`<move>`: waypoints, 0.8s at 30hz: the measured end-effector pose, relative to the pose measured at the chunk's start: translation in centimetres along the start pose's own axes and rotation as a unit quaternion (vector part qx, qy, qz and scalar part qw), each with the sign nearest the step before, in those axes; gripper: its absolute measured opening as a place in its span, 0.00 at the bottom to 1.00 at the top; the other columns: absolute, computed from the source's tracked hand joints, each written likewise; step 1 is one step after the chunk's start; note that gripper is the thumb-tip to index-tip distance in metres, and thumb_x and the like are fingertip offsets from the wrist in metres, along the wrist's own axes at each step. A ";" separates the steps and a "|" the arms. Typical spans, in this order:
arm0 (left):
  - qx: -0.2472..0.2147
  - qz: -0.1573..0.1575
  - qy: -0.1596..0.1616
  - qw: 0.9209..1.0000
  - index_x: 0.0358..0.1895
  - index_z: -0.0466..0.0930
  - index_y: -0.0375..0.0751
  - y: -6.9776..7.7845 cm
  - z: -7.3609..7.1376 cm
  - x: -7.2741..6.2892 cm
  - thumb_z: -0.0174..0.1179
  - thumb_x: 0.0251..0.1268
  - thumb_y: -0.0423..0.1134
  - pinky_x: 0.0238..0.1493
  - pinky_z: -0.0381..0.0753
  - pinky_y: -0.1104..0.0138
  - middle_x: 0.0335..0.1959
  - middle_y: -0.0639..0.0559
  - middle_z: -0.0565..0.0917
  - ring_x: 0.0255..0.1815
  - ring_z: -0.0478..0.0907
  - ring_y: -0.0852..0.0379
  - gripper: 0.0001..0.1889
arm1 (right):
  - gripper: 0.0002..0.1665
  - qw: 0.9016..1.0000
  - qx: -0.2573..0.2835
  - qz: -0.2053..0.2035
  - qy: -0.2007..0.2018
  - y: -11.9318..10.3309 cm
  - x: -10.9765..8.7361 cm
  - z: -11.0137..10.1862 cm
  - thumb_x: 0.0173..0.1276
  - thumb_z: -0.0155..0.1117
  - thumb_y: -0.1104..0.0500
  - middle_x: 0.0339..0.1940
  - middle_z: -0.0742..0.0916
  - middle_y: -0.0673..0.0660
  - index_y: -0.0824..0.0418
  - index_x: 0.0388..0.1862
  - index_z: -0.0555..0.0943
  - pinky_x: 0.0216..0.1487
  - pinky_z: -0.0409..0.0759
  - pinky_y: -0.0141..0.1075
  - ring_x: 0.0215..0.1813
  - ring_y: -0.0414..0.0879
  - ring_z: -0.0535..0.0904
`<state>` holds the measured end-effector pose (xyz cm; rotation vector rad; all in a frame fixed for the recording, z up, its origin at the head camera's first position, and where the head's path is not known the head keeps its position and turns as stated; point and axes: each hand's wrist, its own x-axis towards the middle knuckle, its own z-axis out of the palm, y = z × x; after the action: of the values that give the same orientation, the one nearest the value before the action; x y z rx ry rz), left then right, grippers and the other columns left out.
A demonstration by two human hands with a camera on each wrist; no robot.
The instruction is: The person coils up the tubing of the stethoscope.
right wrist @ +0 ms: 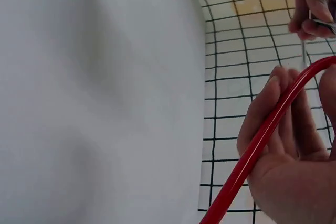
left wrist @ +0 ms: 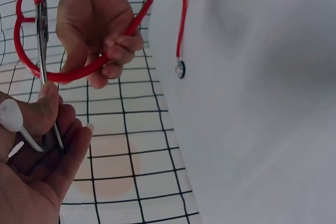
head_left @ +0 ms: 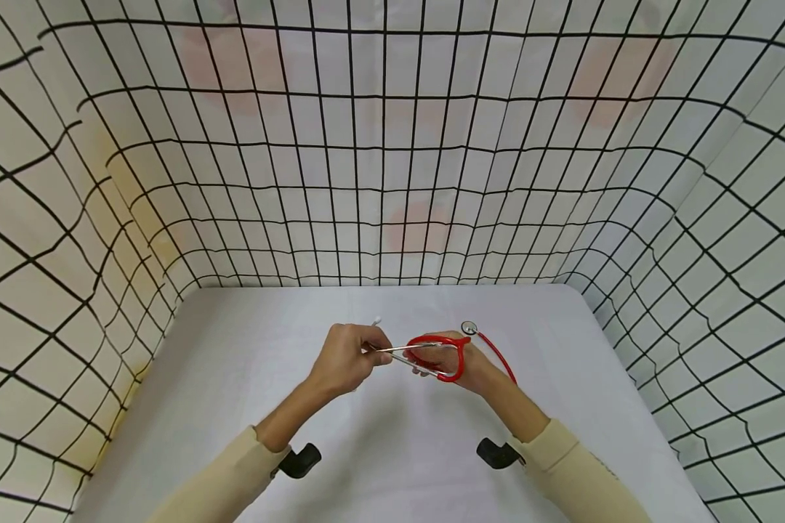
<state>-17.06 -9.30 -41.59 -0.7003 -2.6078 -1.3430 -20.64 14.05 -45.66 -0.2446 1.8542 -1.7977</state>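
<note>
A red stethoscope (head_left: 461,361) is held between both hands above the white table. My left hand (head_left: 352,356) pinches its metal ear tubes (left wrist: 43,51) between thumb and fingers. A white ear tip (left wrist: 10,115) sticks out beside the left thumb. My right hand (head_left: 435,356) holds the red tubing (right wrist: 262,136), which crosses the palm, with the fingers bent around it in the left wrist view. From there the tubing loops over and hangs down to the round chest piece (left wrist: 180,70). In the head view, the chest piece shows beyond the right wrist.
A white-covered table (head_left: 235,414) lies under the hands. Black wire grid (head_left: 402,167) stands along the back and both sides, with pale sheeting behind it. A black wrist camera mount (head_left: 301,460) sits at the left cuff, another (head_left: 497,453) at the right.
</note>
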 end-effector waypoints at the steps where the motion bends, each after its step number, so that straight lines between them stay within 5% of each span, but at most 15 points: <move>1: 0.000 -0.002 0.008 1.000 0.27 0.89 0.43 -0.1 0.0 0.1 0.73 0.53 0.26 0.32 0.82 0.71 0.25 0.58 0.88 0.28 0.85 0.64 0.07 | 0.21 1.000 -0.004 0.006 0.013 0.1 0.1 0.1 0.71 0.67 0.52 0.39 0.90 0.52 0.67 0.52 0.84 0.48 0.84 0.33 0.40 0.46 0.86; 10: 0.050 -0.013 0.080 0.995 0.26 0.89 0.40 -1.7 0.5 0.7 0.75 0.51 0.27 0.27 0.80 0.71 0.23 0.54 0.88 0.22 0.82 0.62 0.04 | 0.20 0.992 -0.077 -0.022 0.102 0.9 0.2 2.0 0.68 0.71 0.51 0.33 0.90 0.55 0.67 0.47 0.86 0.40 0.87 0.35 0.30 0.45 0.87; 16: 0.087 -0.028 0.119 0.989 0.26 0.89 0.39 -3.0 0.3 1.1 0.74 0.52 0.28 0.25 0.77 0.68 0.22 0.53 0.88 0.23 0.82 0.61 0.04 | 0.25 0.986 -0.156 -0.020 0.048 0.3 -0.5 3.1 0.68 0.70 0.57 0.33 0.89 0.54 0.63 0.63 0.82 0.39 0.87 0.36 0.31 0.47 0.85; 19: 0.108 -0.044 0.125 0.985 0.25 0.89 0.40 -3.6 0.0 1.2 0.74 0.53 0.29 0.25 0.77 0.66 0.22 0.53 0.88 0.23 0.81 0.60 0.04 | 0.29 0.974 -0.223 -0.027 0.021 -0.1 -0.9 3.4 0.68 0.69 0.60 0.29 0.87 0.53 0.58 0.68 0.78 0.36 0.84 0.36 0.29 0.46 0.83; 24: 0.146 -0.068 0.108 0.981 0.24 0.88 0.42 -4.7 -0.3 1.2 0.74 0.52 0.30 0.25 0.77 0.65 0.21 0.53 0.88 0.23 0.82 0.58 0.05 | 0.25 0.947 -0.312 -0.064 0.048 -0.7 -1.4 3.9 0.67 0.69 0.63 0.31 0.89 0.51 0.55 0.63 0.83 0.34 0.79 0.35 0.31 0.43 0.82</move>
<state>-20.31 -11.49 -44.54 -0.3177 -2.6316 -0.9706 -17.74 11.28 -44.48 -0.5222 2.4880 -1.2576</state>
